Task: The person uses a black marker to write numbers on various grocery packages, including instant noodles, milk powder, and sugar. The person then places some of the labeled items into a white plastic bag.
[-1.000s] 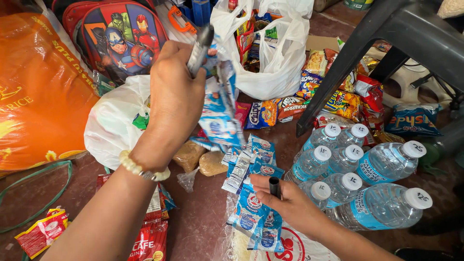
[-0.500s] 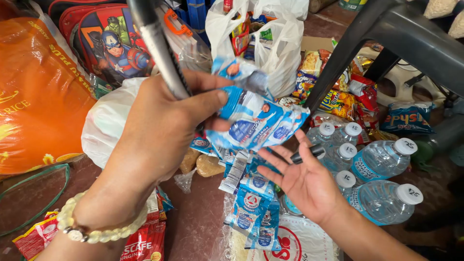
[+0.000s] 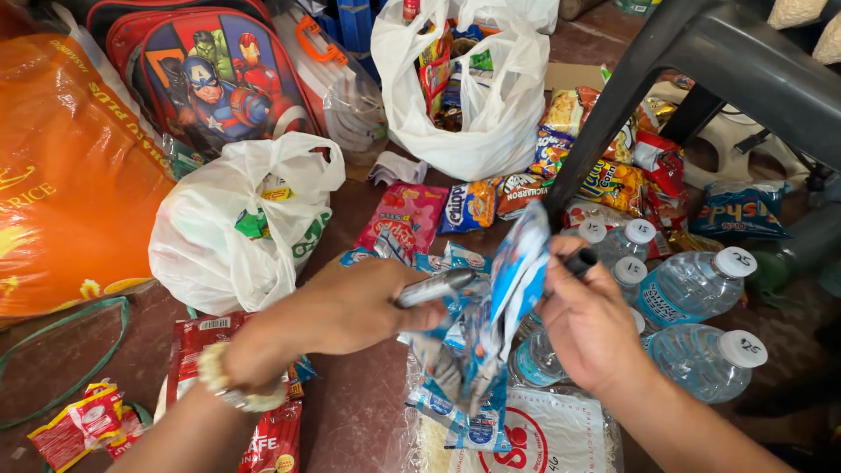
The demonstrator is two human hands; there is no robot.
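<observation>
Two hands are holding up a strip of blue and white sachets over a cluttered floor.

The left hand [image 3: 350,308] is curling closed around a grey marker [image 3: 435,287], its tip touching the strip of sachets [image 3: 506,298], just left of the water bottles [image 3: 692,289]. The right hand [image 3: 589,326] is pinching the strip's top edge while also gripping a black marker cap [image 3: 581,260]. More sachets [image 3: 455,412] are lying beneath, beside the bottles; a white plastic bag [image 3: 236,228] is sitting well left of them.
</observation>
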